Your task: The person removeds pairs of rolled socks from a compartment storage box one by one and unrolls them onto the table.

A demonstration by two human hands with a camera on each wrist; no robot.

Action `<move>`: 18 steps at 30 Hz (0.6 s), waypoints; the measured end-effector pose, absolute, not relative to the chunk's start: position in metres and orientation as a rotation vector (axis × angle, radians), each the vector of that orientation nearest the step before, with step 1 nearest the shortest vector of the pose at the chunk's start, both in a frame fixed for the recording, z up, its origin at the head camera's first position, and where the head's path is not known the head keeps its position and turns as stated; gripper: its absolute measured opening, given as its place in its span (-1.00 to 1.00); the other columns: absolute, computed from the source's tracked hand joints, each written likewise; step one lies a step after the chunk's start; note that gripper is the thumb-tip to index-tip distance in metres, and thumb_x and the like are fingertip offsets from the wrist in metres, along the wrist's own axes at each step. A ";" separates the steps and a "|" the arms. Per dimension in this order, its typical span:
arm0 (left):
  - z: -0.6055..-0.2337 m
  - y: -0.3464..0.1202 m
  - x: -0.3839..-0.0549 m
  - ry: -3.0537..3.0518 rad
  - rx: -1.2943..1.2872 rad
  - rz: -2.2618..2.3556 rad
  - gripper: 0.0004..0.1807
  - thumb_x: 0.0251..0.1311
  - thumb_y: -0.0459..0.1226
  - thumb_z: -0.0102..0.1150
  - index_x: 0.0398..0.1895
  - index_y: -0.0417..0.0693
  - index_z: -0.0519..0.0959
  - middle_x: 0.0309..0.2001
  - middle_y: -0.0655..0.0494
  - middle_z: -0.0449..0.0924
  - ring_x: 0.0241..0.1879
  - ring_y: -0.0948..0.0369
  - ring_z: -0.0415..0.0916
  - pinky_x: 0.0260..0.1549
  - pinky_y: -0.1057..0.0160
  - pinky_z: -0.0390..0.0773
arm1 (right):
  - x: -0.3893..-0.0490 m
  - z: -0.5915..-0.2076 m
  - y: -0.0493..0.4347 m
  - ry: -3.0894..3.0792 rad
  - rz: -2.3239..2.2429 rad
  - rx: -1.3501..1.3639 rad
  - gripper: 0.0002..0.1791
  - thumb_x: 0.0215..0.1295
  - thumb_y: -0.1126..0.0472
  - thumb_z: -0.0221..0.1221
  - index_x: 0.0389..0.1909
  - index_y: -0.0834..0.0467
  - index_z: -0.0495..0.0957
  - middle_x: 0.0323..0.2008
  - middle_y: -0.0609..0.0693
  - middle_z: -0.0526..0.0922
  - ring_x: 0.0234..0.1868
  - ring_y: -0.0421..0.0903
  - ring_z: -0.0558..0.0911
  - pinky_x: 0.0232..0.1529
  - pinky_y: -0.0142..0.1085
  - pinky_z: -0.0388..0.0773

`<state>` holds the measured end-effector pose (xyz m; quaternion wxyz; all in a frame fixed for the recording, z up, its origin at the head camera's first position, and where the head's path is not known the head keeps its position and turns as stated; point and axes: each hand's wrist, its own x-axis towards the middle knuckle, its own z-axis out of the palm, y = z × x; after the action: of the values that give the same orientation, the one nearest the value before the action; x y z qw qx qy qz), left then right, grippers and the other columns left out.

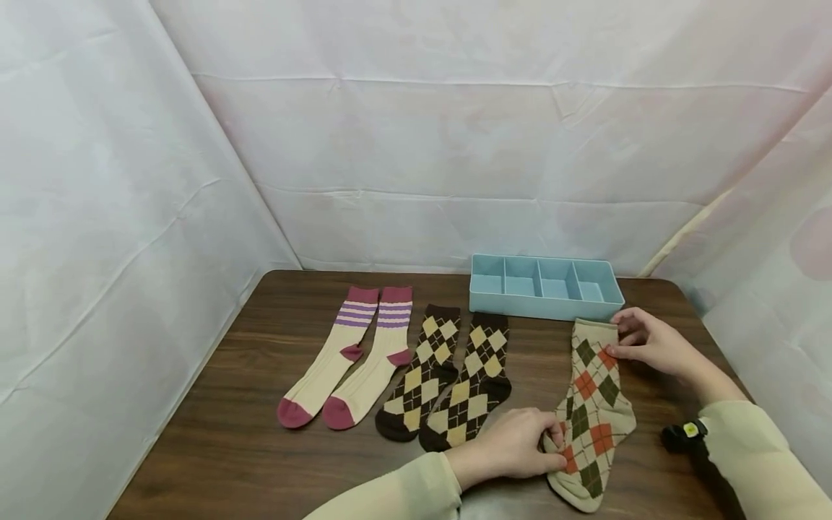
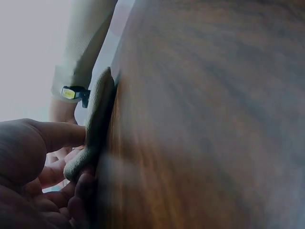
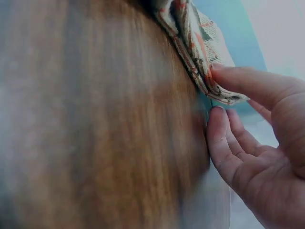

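Note:
A beige argyle sock with orange and green diamonds lies flat at the right of the table, cuff toward the back. Its edge looks layered in the right wrist view; whether a second sock lies beneath, I cannot tell. My left hand pinches the left edge of the foot, and in the left wrist view the thumb is on top with fingers tucked under the sock's edge. At the cuff's right side my right hand holds the edge between thumb and fingers.
Two brown argyle socks lie left of my left hand. Further left are two cream socks with maroon toes and purple stripes. A light blue tray with several compartments stands at the back, just behind the beige cuff. White cloth surrounds the table.

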<state>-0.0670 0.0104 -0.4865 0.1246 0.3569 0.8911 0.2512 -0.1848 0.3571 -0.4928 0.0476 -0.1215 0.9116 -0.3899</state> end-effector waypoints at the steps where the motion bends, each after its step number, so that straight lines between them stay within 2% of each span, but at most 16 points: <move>1: -0.486 0.012 -0.066 2.592 1.041 0.733 -0.82 0.29 0.01 0.52 -0.25 0.34 0.65 -0.23 0.60 0.59 -0.26 0.59 0.43 -0.22 0.56 0.39 | -0.184 -0.493 0.358 2.793 -1.190 -0.378 -0.33 0.36 0.23 0.53 0.34 0.29 0.40 0.14 0.33 0.53 -0.12 -0.08 0.70 -0.22 -0.26 0.67; 4: -0.486 0.015 -0.065 2.571 1.046 0.736 -0.82 0.31 0.01 0.51 -0.24 0.33 0.65 -0.26 0.59 0.56 -0.26 0.58 0.43 -0.22 0.55 0.39 | -0.180 -0.494 0.359 2.814 -1.187 -0.419 -0.36 0.35 0.24 0.54 0.33 0.25 0.43 0.15 0.31 0.53 -0.11 -0.09 0.67 -0.20 -0.28 0.65; 10: -0.485 0.019 -0.063 2.579 1.063 0.702 -0.81 0.31 0.02 0.50 -0.25 0.34 0.63 -0.32 0.57 0.51 -0.30 0.57 0.40 -0.28 0.54 0.36 | -0.176 -0.496 0.360 2.802 -1.172 -0.457 -0.55 0.43 0.24 0.47 0.27 0.19 0.63 0.04 0.15 0.72 -0.14 -0.27 0.67 -0.20 -0.30 0.63; 18: -0.482 0.021 -0.059 2.594 1.081 0.669 -0.81 0.30 0.06 0.51 -0.26 0.35 0.65 -0.33 0.58 0.53 -0.27 0.58 0.41 -0.28 0.54 0.36 | -0.174 -0.494 0.357 2.793 -1.148 -0.521 -0.57 0.46 0.24 0.44 0.29 0.20 0.65 -0.14 -0.01 0.77 -0.18 -0.26 0.68 -0.22 -0.31 0.60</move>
<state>-0.0589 0.0211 -0.4817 0.1261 0.3711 0.8909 0.2296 -0.1740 0.3572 -0.4945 0.0389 -0.1698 0.9108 -0.3744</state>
